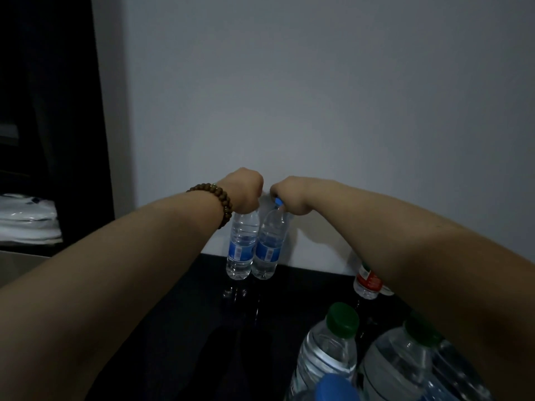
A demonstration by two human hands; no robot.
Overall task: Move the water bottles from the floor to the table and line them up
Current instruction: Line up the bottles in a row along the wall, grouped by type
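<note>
Head view: we saw a grey wall [318, 96] behind a dark glossy table [188, 328]. Two green-capped bottles [327, 351] stood at the table's near right corner, and a red-label bottle [367, 282] by its far right edge, partly hidden by our right forearm. Our left hand [246, 191] was fisted over the top of the left blue-label bottle [241, 244], and our right hand [289, 195] was clamped on the neck of the right blue-label bottle [267, 247]. Both bottles were upright, side by side and touching, at the table's far edge by the wall. We couldn't tell if the bases touched the table. Bead bracelet [223, 201] on our left wrist.
</note>
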